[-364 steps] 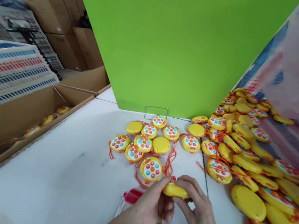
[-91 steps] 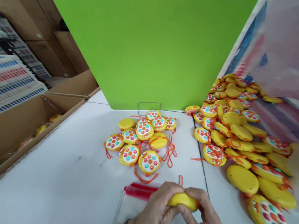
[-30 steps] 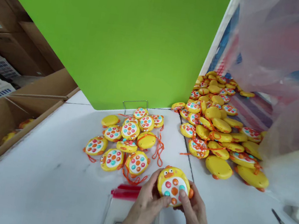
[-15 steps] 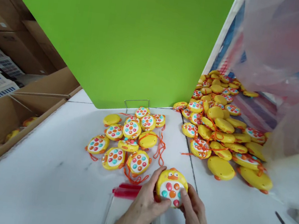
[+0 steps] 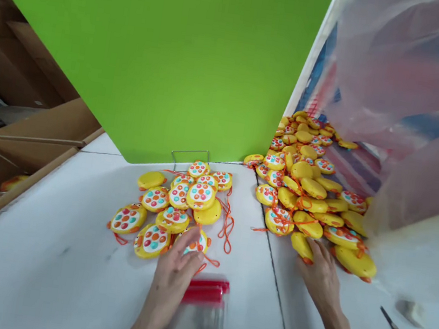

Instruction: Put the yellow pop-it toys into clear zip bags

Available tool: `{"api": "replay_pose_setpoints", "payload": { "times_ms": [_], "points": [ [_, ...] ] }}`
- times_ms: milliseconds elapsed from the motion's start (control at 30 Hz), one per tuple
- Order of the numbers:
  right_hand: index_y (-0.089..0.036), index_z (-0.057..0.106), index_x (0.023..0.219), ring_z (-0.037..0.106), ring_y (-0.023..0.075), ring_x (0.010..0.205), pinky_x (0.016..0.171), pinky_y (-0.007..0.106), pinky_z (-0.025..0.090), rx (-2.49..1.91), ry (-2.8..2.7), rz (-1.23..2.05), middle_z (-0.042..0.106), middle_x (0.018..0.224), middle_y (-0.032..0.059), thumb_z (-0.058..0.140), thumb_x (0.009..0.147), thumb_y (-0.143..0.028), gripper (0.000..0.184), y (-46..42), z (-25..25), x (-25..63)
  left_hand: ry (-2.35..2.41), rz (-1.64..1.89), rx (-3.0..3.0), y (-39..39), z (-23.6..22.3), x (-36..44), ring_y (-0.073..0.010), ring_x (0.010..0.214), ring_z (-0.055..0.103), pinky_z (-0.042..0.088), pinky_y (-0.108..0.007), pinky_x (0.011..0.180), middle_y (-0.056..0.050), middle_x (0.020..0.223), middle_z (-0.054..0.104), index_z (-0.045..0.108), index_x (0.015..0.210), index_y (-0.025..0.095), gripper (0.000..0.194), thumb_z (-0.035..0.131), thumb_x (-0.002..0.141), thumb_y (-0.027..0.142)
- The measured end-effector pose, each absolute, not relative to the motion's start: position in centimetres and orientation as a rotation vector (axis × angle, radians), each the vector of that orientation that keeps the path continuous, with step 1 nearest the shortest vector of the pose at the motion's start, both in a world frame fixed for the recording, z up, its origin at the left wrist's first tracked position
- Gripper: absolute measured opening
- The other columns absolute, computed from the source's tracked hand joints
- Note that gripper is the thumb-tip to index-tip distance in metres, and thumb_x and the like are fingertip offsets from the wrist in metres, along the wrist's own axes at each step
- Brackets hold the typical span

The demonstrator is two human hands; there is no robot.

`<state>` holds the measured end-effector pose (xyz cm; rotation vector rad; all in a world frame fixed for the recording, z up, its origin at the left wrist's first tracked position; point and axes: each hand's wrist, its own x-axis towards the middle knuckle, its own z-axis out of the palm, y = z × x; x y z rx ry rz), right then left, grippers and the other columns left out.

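About a dozen yellow chick toys (image 5: 201,194) grouped left on the white surface (image 5: 25,268); larger heap of toys (image 5: 302,171) right, beyond a dark seam (image 5: 272,270). Left hand (image 5: 173,275) open, resting on a near toy (image 5: 199,244). Right hand (image 5: 320,277) open, touching an edge toy (image 5: 300,245). Red-sealed plastic bag (image 5: 198,314) near, between both hands.

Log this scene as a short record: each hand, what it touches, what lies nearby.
left hand: fingers on a round yellow toy in the smaller pile
right hand: fingers on a yellow toy at the edge of the larger pile
nearby: clear plastic bag with red zip strip; orange cords
backdrop: green board
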<state>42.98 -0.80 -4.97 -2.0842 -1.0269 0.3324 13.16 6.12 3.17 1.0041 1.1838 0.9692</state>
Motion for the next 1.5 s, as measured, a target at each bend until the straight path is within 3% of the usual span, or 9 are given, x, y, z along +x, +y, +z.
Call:
{"api": "replay_pose_setpoints", "payload": {
  "times_ms": [133, 267, 500, 767, 900, 1067, 1300, 1400, 1500],
  "points": [
    [-0.015, 0.058, 0.097, 0.063, 0.0247, 0.076, 0.064, 0.038, 0.053, -1.742, -0.700, 0.828, 0.067, 0.085, 0.0076, 0.049, 0.081, -0.047, 0.037, -2.2, -3.3, 39.3, 1.091, 0.686, 1.040, 3.6, 1.8, 15.1, -0.0242, 0.100, 0.059, 0.046, -0.033, 0.086, -0.010, 0.102, 0.066, 0.062, 0.104, 0.015, 0.037, 0.065, 0.074, 0.037],
    [-0.016, 0.061, 0.093, 0.063, 0.0222, 0.078, 0.064, 0.033, 0.052, -1.229, -0.302, 1.196, 0.068, 0.087, 0.0060, 0.056, 0.080, -0.048, 0.035, -3.0, -1.5, 34.3, 0.975, 0.553, 1.014, 2.2, 0.5, 17.3, -0.0229, 0.090, 0.062, 0.048, -0.031, 0.074, -0.011, 0.098, 0.066, 0.059, 0.108, 0.015, 0.041, 0.060, 0.077, 0.042],
    [-0.021, 0.061, 0.103, 0.062, 0.0213, 0.085, 0.074, 0.032, 0.050, -1.170, -0.305, 1.239, 0.067, 0.101, 0.0061, 0.061, 0.077, -0.047, 0.036, -3.1, -1.4, 30.1, 0.865, 0.650, 0.935, 2.0, 0.7, 18.5, -0.0219, 0.087, 0.060, 0.047, -0.027, 0.070, -0.009, 0.101, 0.064, 0.054, 0.110, 0.018, 0.046, 0.070, 0.070, 0.035],
    [-0.019, 0.059, 0.110, 0.059, 0.0215, 0.083, 0.067, 0.029, 0.049, -1.343, -0.416, 1.213, 0.066, 0.100, 0.0078, 0.059, 0.076, -0.051, 0.047, -3.5, -1.9, 29.7, 0.873, 0.667, 1.064, 2.6, 1.0, 16.8, -0.0216, 0.093, 0.058, 0.047, -0.027, 0.077, -0.008, 0.102, 0.063, 0.054, 0.108, 0.016, 0.039, 0.067, 0.073, 0.024],
    [-0.017, 0.061, 0.102, 0.057, 0.0195, 0.077, 0.065, 0.027, 0.047, -1.354, -0.625, 1.144, 0.065, 0.088, 0.0056, 0.057, 0.079, -0.048, 0.039, -3.2, -0.6, 29.4, 0.895, 0.630, 1.058, 2.7, 1.3, 16.5, -0.0189, 0.079, 0.060, 0.049, -0.024, 0.060, -0.007, 0.100, 0.063, 0.054, 0.109, 0.017, 0.037, 0.062, 0.077, 0.035],
    [-0.017, 0.062, 0.103, 0.055, 0.0164, 0.068, 0.058, 0.024, 0.045, -1.442, -0.902, 1.201, 0.063, 0.077, 0.0025, 0.047, 0.086, -0.046, 0.037, -3.1, -0.8, 29.3, 1.006, 0.693, 1.056, 2.8, 1.3, 16.4, -0.0194, 0.079, 0.061, 0.050, -0.026, 0.069, -0.005, 0.091, 0.065, 0.061, 0.097, 0.016, 0.030, 0.062, 0.076, 0.038],
    [-0.014, 0.054, 0.114, 0.053, 0.0261, 0.102, 0.079, 0.037, 0.048, -1.954, -1.055, 0.344, 0.055, 0.116, 0.0140, 0.047, 0.081, -0.046, 0.047, -0.8, -4.7, 37.5, 0.961, 1.006, 0.508, 8.5, 1.9, 14.3, -0.0207, 0.083, 0.065, 0.052, -0.028, 0.064, -0.008, 0.095, 0.068, 0.056, 0.101, 0.017, 0.029, 0.058, 0.079, 0.035],
    [-0.008, 0.050, 0.120, 0.033, 0.0329, 0.122, 0.099, 0.049, 0.029, -2.024, -1.025, 0.147, 0.042, 0.129, 0.0197, 0.050, 0.075, -0.039, 0.055, 1.2, -5.5, 42.0, 0.914, 0.906, 0.443, 9.4, 2.1, 13.6, -0.0194, 0.083, 0.066, 0.052, -0.027, 0.066, -0.010, 0.093, 0.068, 0.055, 0.100, 0.014, 0.023, 0.053, 0.083, 0.029],
    [-0.009, 0.052, 0.118, 0.027, 0.0345, 0.126, 0.104, 0.051, 0.018, -2.052, -1.074, 0.100, 0.042, 0.132, 0.0182, 0.048, 0.072, -0.030, 0.051, 3.0, -5.5, 44.8, 0.926, 0.796, 0.466, 7.7, 1.3, 14.0, -0.0177, 0.072, 0.066, 0.050, -0.026, 0.061, -0.009, 0.083, 0.068, 0.055, 0.100, 0.013, 0.023, 0.056, 0.081, 0.026]
  ]
}}
